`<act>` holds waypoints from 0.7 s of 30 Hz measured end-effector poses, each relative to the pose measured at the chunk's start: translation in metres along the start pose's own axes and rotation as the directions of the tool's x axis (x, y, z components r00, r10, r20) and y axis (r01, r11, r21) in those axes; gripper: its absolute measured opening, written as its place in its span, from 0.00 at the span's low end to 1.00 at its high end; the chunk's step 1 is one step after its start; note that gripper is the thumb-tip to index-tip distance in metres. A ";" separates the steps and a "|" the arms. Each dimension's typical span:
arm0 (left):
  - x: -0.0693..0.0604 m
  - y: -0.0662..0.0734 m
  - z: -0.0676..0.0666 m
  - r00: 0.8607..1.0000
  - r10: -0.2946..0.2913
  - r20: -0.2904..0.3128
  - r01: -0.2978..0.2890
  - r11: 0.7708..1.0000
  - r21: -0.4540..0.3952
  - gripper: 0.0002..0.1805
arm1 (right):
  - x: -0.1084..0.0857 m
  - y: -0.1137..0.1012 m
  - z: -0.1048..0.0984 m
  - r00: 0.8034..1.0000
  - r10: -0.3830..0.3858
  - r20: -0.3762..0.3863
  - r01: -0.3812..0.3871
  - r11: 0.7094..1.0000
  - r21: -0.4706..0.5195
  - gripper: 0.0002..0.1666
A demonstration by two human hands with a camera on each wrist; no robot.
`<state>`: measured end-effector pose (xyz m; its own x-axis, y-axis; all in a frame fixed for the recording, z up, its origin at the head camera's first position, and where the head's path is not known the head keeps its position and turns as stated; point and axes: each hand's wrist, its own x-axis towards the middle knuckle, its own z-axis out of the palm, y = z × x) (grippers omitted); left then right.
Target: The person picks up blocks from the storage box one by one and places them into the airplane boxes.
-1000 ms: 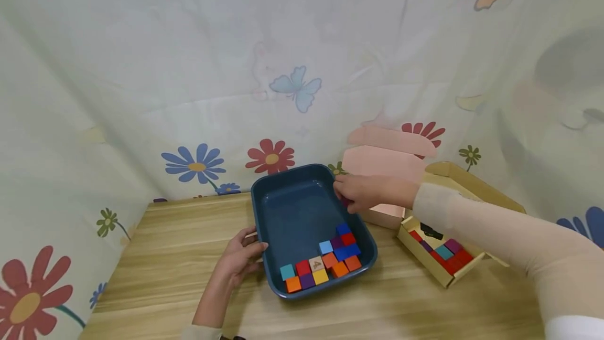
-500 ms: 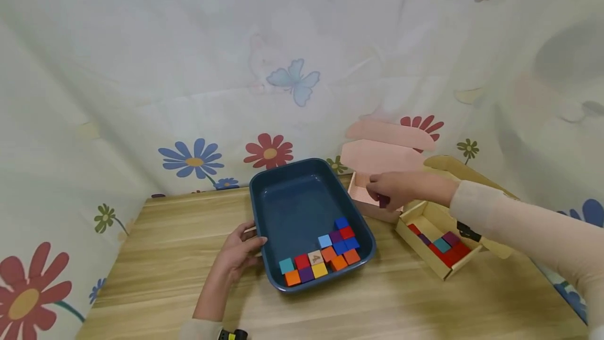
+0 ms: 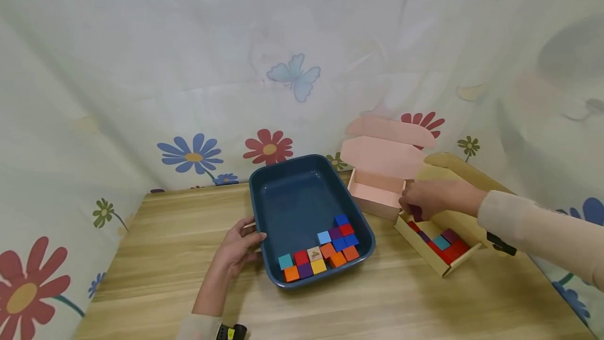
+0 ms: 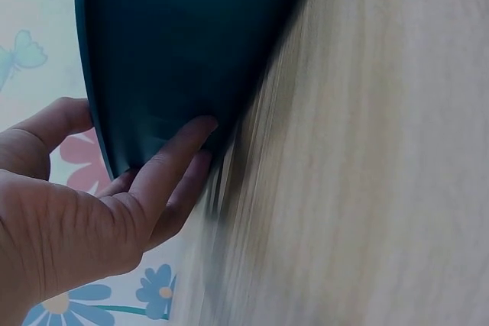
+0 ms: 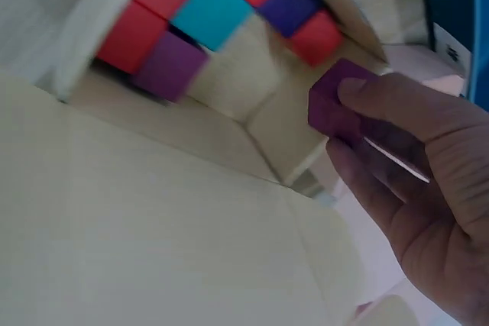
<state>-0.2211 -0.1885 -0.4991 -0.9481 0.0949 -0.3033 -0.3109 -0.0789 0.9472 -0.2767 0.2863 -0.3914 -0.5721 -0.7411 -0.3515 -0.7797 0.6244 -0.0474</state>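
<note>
the purple cube [image 5: 328,112], judged light, rigid and best taken by opposite faces, was pinched in the fingers of the right hand [image 3: 429,197] above the tan box [image 3: 420,247], at three o'clock from the blue tray [image 3: 297,203], gripped at eight o'clock by the left hand [image 3: 236,248].

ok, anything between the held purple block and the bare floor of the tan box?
Nothing visible. The right hand pinches the purple block near a corner of the tan box; the lid is open and bare floor shows beside the teal block. Clearance over the rim: can't tell.
</note>
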 end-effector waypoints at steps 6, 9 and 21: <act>0.001 0.005 -0.001 1.000 -0.003 0.005 0.003 1.000 0.015 0.40 | -0.006 0.003 0.009 0.999 0.016 -0.037 -0.014 0.999 0.045 0.12; 0.004 0.004 0.000 1.000 0.003 -0.002 -0.003 1.000 0.021 0.40 | -0.010 0.002 0.017 0.998 0.036 -0.055 -0.033 0.998 0.061 0.11; 0.005 -0.004 0.008 1.000 -0.006 -0.010 0.006 1.000 0.014 0.38 | -0.022 -0.005 0.065 0.981 0.076 -0.180 -0.061 0.994 0.088 0.15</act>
<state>-0.2243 -0.1793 -0.5032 -0.9468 0.0858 -0.3101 -0.3159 -0.0648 0.9466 -0.2438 0.3161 -0.4442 -0.6663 -0.7235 -0.1805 -0.7177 0.6879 -0.1082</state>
